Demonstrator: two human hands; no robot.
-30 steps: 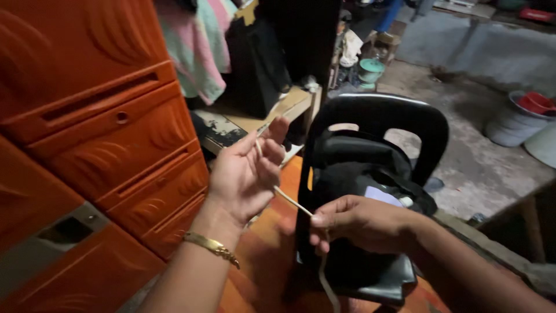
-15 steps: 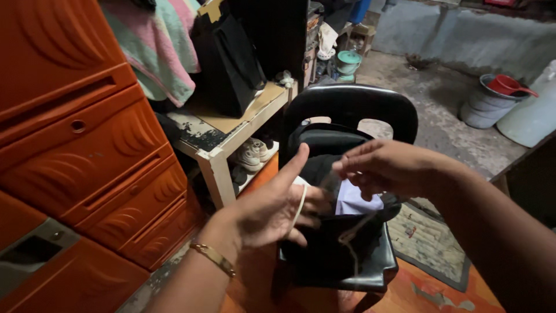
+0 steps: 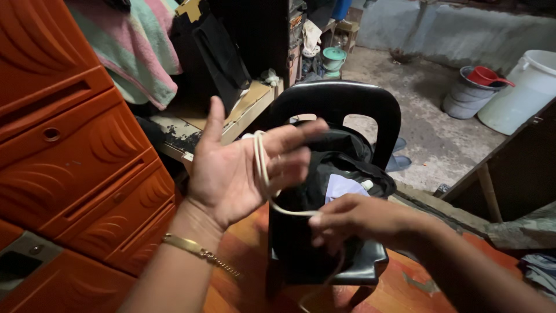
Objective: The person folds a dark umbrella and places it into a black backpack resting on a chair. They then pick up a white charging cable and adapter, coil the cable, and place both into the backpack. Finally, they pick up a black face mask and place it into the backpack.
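Left hand: the left hand (image 3: pixel 231 168) is held up, palm toward the camera, fingers spread and thumb raised; a gold bracelet (image 3: pixel 200 253) sits on its wrist.
Cord: a thin white cord (image 3: pixel 260 165) is looped around the left hand's fingers, then runs down and across to the right hand.
Right hand: the right hand (image 3: pixel 353 223) is lower and to the right, its fingers pressed together, pinching the cord where the run from the left hand ends; a further length of cord hangs below it and fades into shadow.
Behind the hands: a black plastic chair (image 3: pixel 341 104) stands directly past both hands, its back upright; a black bag (image 3: pixel 347 153) sits on its seat with a pale piece (image 3: pixel 341 186) showing at its open top. The right hand covers part of the seat.
Left side: orange plastic drawers (image 3: pixel 75 156) fill the left edge, close beside the left forearm.
Further back: a low wooden worktop (image 3: pixel 243 113) with chipped paint carries a dark bag (image 3: pixel 217 55); a striped pink and green cloth (image 3: pixel 133 52) hangs above it.
Far right: a white bucket (image 3: pixel 518 90) stands on the concrete floor, just beside a grey basin (image 3: pixel 463 98) holding a red scoop (image 3: pixel 486 76).
Floor: an orange mat (image 3: pixel 405 284) lies under the chair.
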